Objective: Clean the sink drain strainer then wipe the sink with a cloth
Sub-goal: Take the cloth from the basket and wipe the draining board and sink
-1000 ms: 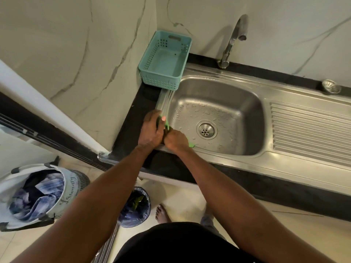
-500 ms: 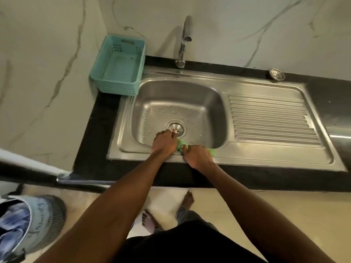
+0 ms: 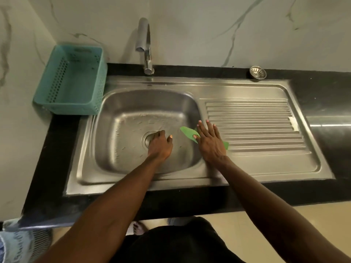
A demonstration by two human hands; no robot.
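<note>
Left hand (image 3: 160, 147), fingers curled, reaches onto the drain (image 3: 149, 138) in the sink (image 3: 121, 120). Right hand (image 3: 209, 141), grip apart, presses the green cloth (image 3: 188, 132) flat at the basin's 3 o'clock rim; strainer (image 3: 257, 72) on the worktop (image 3: 313, 88) at 1 o'clock.

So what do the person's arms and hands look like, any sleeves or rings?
Both arms are bare right down to the hands, with no sleeves in view. The left hand and right hand show no gloves, rings or watch. The fingers have short, pale nails.

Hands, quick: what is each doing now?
Left hand: fingers down on the drain; grip cannot be told.
Right hand: open, pressing the green cloth.
</note>
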